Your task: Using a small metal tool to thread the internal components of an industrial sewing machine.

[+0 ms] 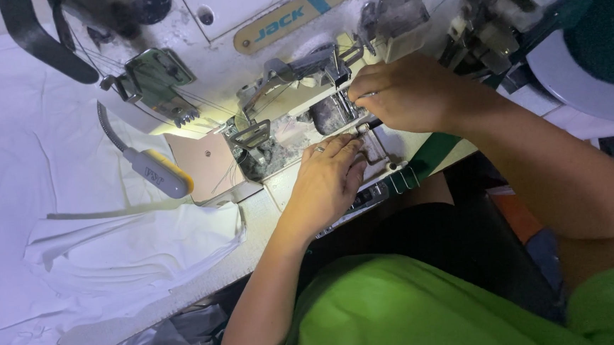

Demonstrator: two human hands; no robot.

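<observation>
Fingers of right hand (405,95) touch lint-covered grey needle plate (287,134).

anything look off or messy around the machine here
Yes: grey lint lies piled in the machine's opened lower bay, its side cover swung out. Both hands work beside it. White cloth lies crumpled on the table.

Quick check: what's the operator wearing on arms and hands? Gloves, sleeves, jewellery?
No gloves: both hands are bare. The left hand has a thin ring on one finger; no ring or watch shows on the right hand. Both forearms are uncovered to above the elbow. The bright green short-sleeved shirt ends at the upper arms; its right sleeve edge shows at the frame's lower right.
</observation>
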